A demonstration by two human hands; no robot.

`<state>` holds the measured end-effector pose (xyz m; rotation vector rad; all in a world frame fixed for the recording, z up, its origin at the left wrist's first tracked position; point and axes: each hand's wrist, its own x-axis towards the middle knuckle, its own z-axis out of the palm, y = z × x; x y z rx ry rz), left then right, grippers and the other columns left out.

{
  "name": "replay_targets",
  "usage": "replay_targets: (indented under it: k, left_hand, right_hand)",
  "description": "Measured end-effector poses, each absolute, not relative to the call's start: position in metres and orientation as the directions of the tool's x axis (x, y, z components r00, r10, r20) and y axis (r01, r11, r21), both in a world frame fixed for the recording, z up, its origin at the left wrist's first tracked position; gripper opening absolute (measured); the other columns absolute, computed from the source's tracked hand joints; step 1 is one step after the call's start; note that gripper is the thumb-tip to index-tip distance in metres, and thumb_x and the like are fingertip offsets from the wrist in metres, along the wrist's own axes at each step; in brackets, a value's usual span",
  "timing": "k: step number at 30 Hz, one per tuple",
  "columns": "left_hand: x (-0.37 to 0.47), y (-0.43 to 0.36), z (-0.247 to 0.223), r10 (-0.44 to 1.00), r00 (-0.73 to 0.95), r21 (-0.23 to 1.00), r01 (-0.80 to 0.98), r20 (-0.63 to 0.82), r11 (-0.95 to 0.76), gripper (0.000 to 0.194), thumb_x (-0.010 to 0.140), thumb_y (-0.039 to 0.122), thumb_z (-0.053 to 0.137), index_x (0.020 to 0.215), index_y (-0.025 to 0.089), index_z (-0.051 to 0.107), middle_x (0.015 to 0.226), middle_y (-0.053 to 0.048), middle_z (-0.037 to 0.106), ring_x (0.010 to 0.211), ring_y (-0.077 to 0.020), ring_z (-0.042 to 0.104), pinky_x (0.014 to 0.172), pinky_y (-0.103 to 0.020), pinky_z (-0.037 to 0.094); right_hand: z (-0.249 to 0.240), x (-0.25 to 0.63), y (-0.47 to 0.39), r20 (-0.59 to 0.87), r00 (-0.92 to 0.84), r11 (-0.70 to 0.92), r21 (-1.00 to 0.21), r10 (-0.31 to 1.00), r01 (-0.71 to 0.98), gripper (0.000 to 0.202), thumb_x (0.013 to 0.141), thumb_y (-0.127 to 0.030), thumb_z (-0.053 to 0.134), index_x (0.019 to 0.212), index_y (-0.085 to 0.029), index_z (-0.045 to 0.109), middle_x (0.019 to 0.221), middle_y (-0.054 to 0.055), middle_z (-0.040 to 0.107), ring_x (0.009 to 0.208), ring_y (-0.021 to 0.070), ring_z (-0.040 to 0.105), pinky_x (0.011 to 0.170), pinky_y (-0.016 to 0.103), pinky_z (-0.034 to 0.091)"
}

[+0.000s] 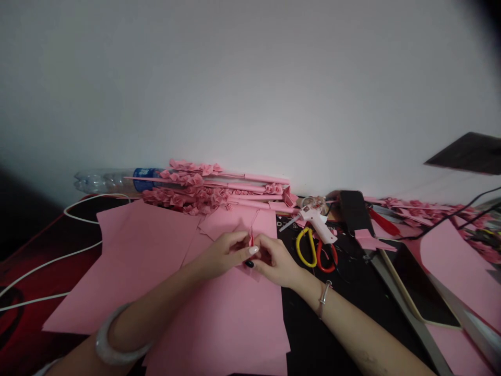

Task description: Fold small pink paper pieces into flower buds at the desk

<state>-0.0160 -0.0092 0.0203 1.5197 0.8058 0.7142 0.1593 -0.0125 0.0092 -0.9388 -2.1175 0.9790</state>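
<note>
Pinching a small folded piece of pink paper (pixel 251 241) between them, the left hand (pixel 219 256) and the right hand (pixel 279 265) meet over the large pink sheets (pixel 223 329). The thumbs and fingertips of both hands are drawn in close around it, the left thumb showing a pale nail and the right a black one. The folded piece points up and away from the person, its long axis running roughly toward the wall (pixel 250 94), with its narrow end farthest off; its lower part seems to be hidden by the fingers, though the view is too dim and small to be certain.

Beyond the sheets, a row of pink paper flowers on stems (pixel 254 188) lies sideways along the wall, beside a clear plastic bottle (pixel 104 181) on its side. The bottle's blue label (pixel 143 179) carries pale marks too small to read. On the black tabletop (pixel 313 324), to the right of the sheets, white letters are partly covered; an "O" and an "N" can be made out. Near them lie a white glue gun (pixel 321 225), a yellow handle loop (pixel 299 249) and a red handle loop (pixel 327 270).
</note>
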Motion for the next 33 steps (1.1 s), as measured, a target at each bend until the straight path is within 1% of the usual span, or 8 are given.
replay_targets:
  k: [4, 9, 15, 18, 24, 27, 29, 33]
  left_hand:
    - [-0.016, -0.009, 0.019, 0.824, 0.566, 0.994, 0.097, -0.01, -0.055, 0.03, 0.082, 0.041, 0.05, 0.067, 0.017, 0.042, 0.062, 0.004, 0.041, 0.057, -0.0092, 0.041, 0.052, -0.021, 0.033]
    - [-0.016, -0.008, 0.016, 0.815, 0.579, 0.996, 0.06, 0.015, -0.061, 0.027, 0.084, 0.04, 0.046, 0.07, 0.017, 0.044, 0.065, 0.004, 0.041, 0.059, -0.0103, 0.043, 0.054, -0.022, 0.036]
    - [-0.015, -0.009, 0.022, 0.814, 0.575, 0.988, 0.062, 0.078, -0.139, 0.026, 0.088, 0.037, 0.039, 0.076, 0.017, 0.049, 0.072, 0.0, 0.048, 0.069, -0.0132, 0.046, 0.064, -0.025, 0.039]
    - [-0.014, -0.01, 0.027, 0.843, 0.53, 0.978, 0.113, 0.089, -0.174, 0.026, 0.089, 0.031, 0.036, 0.071, 0.017, 0.049, 0.07, 0.0, 0.051, 0.069, -0.0139, 0.048, 0.066, -0.025, 0.04]
    - [-0.023, -0.005, 0.02, 0.972, 0.192, 0.953, 0.244, 0.133, -0.178, 0.03, 0.087, 0.025, 0.035, 0.058, 0.019, 0.042, 0.054, 0.002, 0.046, 0.054, -0.0121, 0.044, 0.054, -0.025, 0.035]
    - [-0.03, 0.001, 0.019, 0.988, -0.102, 0.927, 0.368, 0.116, -0.07, 0.03, 0.082, 0.024, 0.039, 0.052, 0.019, 0.039, 0.045, 0.004, 0.04, 0.045, -0.0107, 0.041, 0.048, -0.024, 0.03]
    - [-0.034, 0.004, 0.021, 0.962, -0.244, 0.881, 0.473, 0.124, 0.007, 0.029, 0.075, 0.02, 0.044, 0.049, 0.02, 0.033, 0.044, 0.006, 0.032, 0.043, -0.0095, 0.035, 0.045, -0.023, 0.025]
    - [-0.038, 0.008, 0.023, 0.905, -0.329, 0.842, 0.537, 0.271, -0.057, 0.033, 0.075, 0.025, 0.05, 0.052, 0.02, 0.027, 0.049, 0.007, 0.024, 0.047, -0.0088, 0.029, 0.047, -0.022, 0.024]
  right_hand:
    - [0.009, 0.159, -0.013, 0.235, -0.559, 0.464, -0.829, 0.795, 0.312, 0.017, 0.076, -0.025, 0.058, 0.075, -0.02, 0.043, 0.062, -0.005, 0.039, 0.052, 0.0081, 0.032, 0.048, 0.02, 0.027]
    - [0.008, 0.16, -0.012, 0.259, -0.556, 0.483, -0.821, 0.79, 0.304, 0.016, 0.08, -0.025, 0.053, 0.071, -0.02, 0.04, 0.059, -0.006, 0.036, 0.051, 0.0084, 0.03, 0.047, 0.02, 0.025]
    - [0.011, 0.161, -0.01, 0.278, -0.556, 0.515, -0.792, 0.783, 0.329, 0.017, 0.086, -0.026, 0.043, 0.071, -0.019, 0.039, 0.063, -0.003, 0.038, 0.055, 0.0098, 0.034, 0.053, 0.022, 0.029]
    - [0.011, 0.161, -0.011, 0.283, -0.53, 0.516, -0.775, 0.8, 0.366, 0.021, 0.089, -0.024, 0.036, 0.069, -0.019, 0.037, 0.064, -0.003, 0.039, 0.057, 0.0101, 0.036, 0.055, 0.023, 0.03]
    - [0.004, 0.163, -0.011, 0.37, -0.256, 0.449, -0.772, 0.893, 0.45, 0.028, 0.09, -0.024, 0.037, 0.064, -0.02, 0.029, 0.056, -0.006, 0.031, 0.049, 0.0085, 0.029, 0.049, 0.022, 0.024]
    - [0.003, 0.163, -0.01, 0.384, -0.156, 0.412, -0.796, 0.91, 0.445, 0.028, 0.092, -0.027, 0.035, 0.065, -0.02, 0.031, 0.056, -0.005, 0.032, 0.05, 0.0089, 0.03, 0.048, 0.023, 0.024]
    - [0.004, 0.163, -0.01, 0.379, -0.124, 0.394, -0.812, 0.917, 0.43, 0.028, 0.093, -0.029, 0.034, 0.067, -0.02, 0.033, 0.057, -0.005, 0.033, 0.05, 0.0091, 0.031, 0.048, 0.023, 0.024]
    - [0.005, 0.161, -0.01, 0.378, -0.097, 0.384, -0.836, 0.921, 0.393, 0.027, 0.093, -0.03, 0.033, 0.068, -0.019, 0.035, 0.057, -0.005, 0.035, 0.051, 0.0091, 0.032, 0.048, 0.023, 0.025]
